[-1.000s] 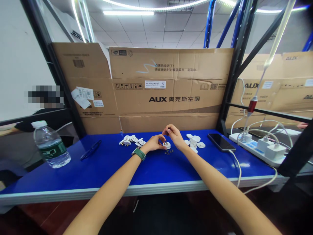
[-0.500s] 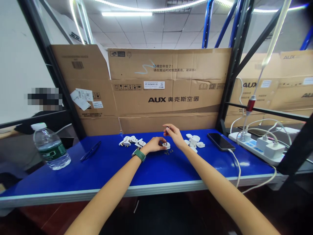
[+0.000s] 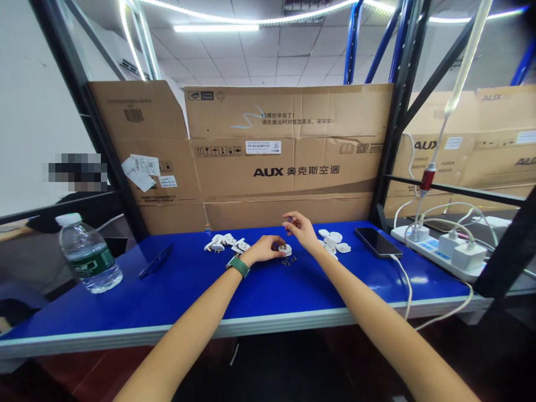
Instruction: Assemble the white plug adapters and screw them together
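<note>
White plug (image 3: pixel 287 251), left hand (image 3: pixel 265 249) half-curled, gripping it

A workshop-like bay
Blue worktop (image 3: pixel 188 290) under the hands (image 3: pixel 264 248); metal posts (image 3: pixel 397 111) and cardboard panels (image 3: pixel 234 181) beyond them, strip light (image 3: pixel 216 28) above.

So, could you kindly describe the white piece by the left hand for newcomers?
On the blue table, find the left hand. The piece sits at its fingers, between the left pile and right pile. Only it has tiny bits in front.
</note>
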`<state>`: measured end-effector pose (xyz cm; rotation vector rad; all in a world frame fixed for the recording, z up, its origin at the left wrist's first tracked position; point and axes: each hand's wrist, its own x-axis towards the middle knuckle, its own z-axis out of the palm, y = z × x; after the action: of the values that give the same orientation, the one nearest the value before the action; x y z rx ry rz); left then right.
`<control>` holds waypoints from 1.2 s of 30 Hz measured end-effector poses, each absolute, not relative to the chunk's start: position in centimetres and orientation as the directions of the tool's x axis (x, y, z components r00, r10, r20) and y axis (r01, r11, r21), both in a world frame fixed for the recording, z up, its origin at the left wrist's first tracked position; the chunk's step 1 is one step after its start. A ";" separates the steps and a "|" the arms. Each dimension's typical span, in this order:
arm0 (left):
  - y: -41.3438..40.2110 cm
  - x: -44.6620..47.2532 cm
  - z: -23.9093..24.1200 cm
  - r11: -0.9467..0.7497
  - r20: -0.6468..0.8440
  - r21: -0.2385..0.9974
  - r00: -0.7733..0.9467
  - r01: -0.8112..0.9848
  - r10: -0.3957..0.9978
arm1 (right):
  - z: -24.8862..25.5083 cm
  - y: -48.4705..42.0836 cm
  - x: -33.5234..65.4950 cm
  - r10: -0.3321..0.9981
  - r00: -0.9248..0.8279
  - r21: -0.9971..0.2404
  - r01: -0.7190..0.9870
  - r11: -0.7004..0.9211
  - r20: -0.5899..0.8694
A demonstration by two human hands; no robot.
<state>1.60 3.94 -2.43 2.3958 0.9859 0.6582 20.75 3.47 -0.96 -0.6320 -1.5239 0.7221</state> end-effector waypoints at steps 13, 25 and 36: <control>3.8 1.5 -2.2 -0.695 0.280 0.499 0.663 0.517 0.694 | -1.5 4.0 21.1 0.756 -0.125 -0.764 -0.029 0.645 0.643; 3.9 1.5 -2.2 -0.710 0.290 0.478 0.670 0.517 0.683 | -1.0 3.0 21.2 0.714 -0.094 -0.679 0.247 0.692 0.693; 3.9 1.4 -2.2 -0.717 0.296 0.472 0.674 0.513 0.677 | -1.4 3.5 21.1 0.688 -0.105 -0.670 0.160 0.725 0.718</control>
<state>1.43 3.86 -2.22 2.5390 0.9372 0.6521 21.08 3.54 -1.41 -0.6927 -1.6464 0.5107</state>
